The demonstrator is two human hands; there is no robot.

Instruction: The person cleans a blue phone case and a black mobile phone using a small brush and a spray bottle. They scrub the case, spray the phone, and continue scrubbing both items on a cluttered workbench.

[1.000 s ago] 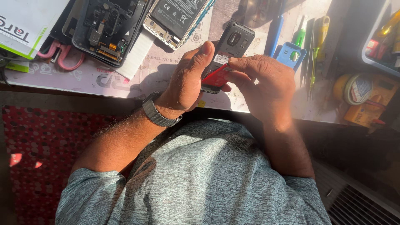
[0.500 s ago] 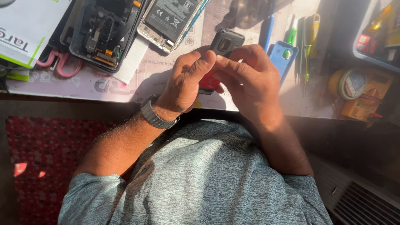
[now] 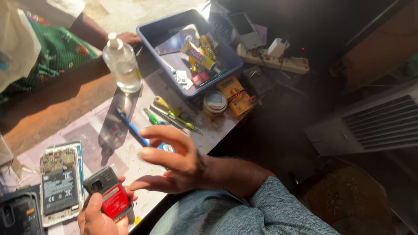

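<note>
My left hand (image 3: 96, 219) sits at the bottom left, closed around a small grey phone (image 3: 101, 182) whose back is off, showing a red battery (image 3: 114, 201). My right hand (image 3: 173, 160) hovers just right of it, above the table edge. Its fingers are spread and slightly curled, and it holds nothing. An opened smartphone (image 3: 58, 185) with its battery and board exposed lies flat to the left of the small phone.
A clear bottle (image 3: 123, 64), several screwdrivers (image 3: 174, 115), a blue pen-like tool (image 3: 130, 128), a round tin (image 3: 214, 102) and a yellow meter (image 3: 235, 93) lie on the table. A blue tray (image 3: 150, 31) holds tubes and parts. Another person's hand (image 3: 128, 38) rests at the top left.
My right hand has let go of the small phone and opened beside it. The left hand still holds the phone. The view has swung round toward the tray and bottle.
</note>
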